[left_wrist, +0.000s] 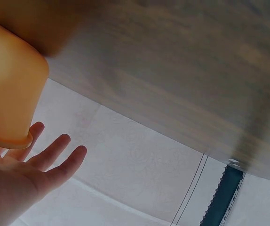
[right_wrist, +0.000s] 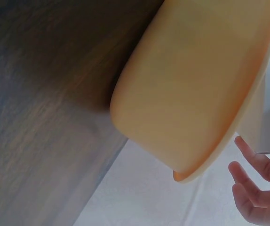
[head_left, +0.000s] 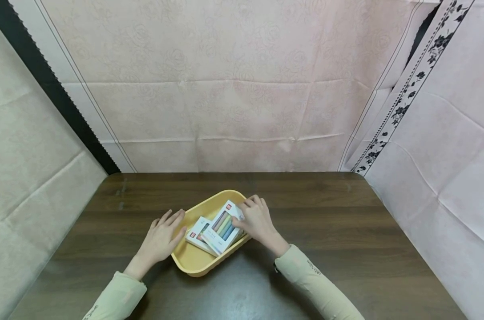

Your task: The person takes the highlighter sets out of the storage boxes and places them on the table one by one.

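A yellow plastic basket [head_left: 191, 266] stands slanted on the table, holding two white boxes. The upper white box [head_left: 225, 227], printed with pastel-coloured sticks and a small red logo, lies tilted across the lower white box [head_left: 198, 235]. My right hand [head_left: 257, 221] grips the upper box at its right side, thumb over its face; in the right wrist view, the box edge [right_wrist: 269, 113] shows above the basket rim between thumb and fingers. My left hand [head_left: 160, 240] rests at the basket's left rim, its fingers [left_wrist: 69, 165] extended and spread.
The brown wooden table [head_left: 326, 258] stretches out around the basket. Pale patterned cloth [head_left: 234, 111] hangs behind it, with more cloth [head_left: 446, 178] at the right side and a dark strip [head_left: 66, 102] at the left.
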A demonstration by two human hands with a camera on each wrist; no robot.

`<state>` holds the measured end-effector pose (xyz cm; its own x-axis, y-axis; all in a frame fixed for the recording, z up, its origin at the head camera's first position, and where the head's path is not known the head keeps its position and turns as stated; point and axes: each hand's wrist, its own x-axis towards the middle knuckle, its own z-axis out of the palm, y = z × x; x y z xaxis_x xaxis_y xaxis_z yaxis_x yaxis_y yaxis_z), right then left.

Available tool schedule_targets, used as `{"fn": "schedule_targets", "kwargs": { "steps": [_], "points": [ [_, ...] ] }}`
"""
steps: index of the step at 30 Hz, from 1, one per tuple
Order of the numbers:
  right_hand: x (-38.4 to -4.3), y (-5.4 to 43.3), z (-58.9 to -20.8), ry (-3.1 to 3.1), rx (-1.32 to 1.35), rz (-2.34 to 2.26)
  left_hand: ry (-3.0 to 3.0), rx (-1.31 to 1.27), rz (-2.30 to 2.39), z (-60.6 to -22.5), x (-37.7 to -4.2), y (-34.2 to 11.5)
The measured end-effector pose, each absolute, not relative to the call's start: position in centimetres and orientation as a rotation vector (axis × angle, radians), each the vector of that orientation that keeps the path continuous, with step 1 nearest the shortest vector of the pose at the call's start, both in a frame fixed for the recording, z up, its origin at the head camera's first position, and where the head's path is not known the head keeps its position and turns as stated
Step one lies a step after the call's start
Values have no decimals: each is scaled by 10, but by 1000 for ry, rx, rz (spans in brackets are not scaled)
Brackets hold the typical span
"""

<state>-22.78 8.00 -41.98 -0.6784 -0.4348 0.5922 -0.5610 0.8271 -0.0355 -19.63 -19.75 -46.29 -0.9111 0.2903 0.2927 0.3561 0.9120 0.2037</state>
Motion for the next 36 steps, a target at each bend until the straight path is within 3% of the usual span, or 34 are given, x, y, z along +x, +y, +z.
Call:
{"fn": "schedule_targets", "kwargs": {
  "steps": [36],
  "points": [
    [-229,86,-421,-2418,699,334,-2819,-487,-370,-461,-196,-197]
  ]
}}
